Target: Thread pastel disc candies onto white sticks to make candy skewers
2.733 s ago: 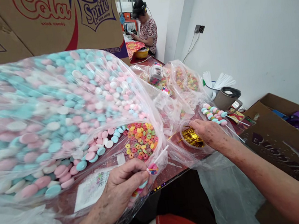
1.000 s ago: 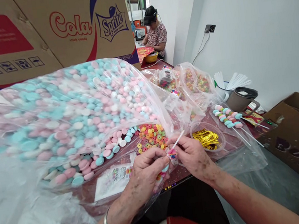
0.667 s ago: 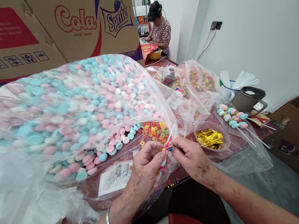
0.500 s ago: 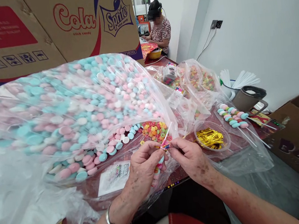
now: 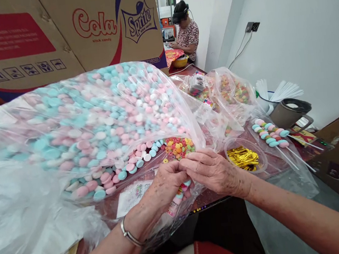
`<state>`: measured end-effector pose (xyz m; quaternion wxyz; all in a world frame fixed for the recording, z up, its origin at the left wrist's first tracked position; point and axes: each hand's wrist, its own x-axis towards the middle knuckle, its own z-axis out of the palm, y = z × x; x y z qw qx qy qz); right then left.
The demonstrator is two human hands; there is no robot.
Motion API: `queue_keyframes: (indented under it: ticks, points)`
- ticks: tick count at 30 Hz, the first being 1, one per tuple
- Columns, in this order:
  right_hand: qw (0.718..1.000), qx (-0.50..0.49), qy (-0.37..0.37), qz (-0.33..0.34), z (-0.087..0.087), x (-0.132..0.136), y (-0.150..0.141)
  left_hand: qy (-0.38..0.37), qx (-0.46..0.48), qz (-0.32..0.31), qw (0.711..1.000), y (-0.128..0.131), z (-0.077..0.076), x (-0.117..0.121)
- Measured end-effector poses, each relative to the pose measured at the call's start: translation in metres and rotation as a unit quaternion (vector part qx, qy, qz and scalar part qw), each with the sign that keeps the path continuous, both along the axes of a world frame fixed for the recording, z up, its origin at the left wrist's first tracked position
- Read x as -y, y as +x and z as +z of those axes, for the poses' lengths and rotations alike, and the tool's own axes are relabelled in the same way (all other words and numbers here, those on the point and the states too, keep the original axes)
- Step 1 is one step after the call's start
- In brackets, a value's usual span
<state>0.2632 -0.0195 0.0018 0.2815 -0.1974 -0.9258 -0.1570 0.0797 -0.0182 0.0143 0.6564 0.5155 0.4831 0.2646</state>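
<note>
My left hand [image 5: 164,185] is closed around a wrapped candy stick [image 5: 181,193]. Its pink, blue and yellow pieces show below the fingers, inside a clear bag with pink print near the bottom. My right hand [image 5: 214,174] presses its fingers together at the upper end of that stick, against my left fingertips. Whatever lies between the right fingers is hidden. Just beyond the hands is a pile of small ring candies [image 5: 179,147] in red, orange, yellow and green. Flat pink, blue and white candies [image 5: 131,166] spill from a big clear bag [image 5: 181,100] on the left.
A round plastic tub [image 5: 262,154] holds gold twist ties [image 5: 243,158]. Finished candy skewers [image 5: 271,133] lie on plastic at right, near a grey jug [image 5: 289,112] and white sticks [image 5: 285,89]. A printed packet [image 5: 133,197] sits left. Cartons [image 5: 98,28] stand behind. A co-worker [image 5: 187,34] sits farther back.
My right hand has turned and closed over the top of the candy stick, so the white stick end and the gathered neck seen before are now covered. The view has shifted slightly left.
</note>
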Motion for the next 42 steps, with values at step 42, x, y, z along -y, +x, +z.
queue_keyframes:
  ticks: [42]
  points:
    - [0.577,-0.461,-0.675,0.004,0.003,0.044,-0.112,0.091,0.215,0.265,0.936,-0.037,0.03,0.024]
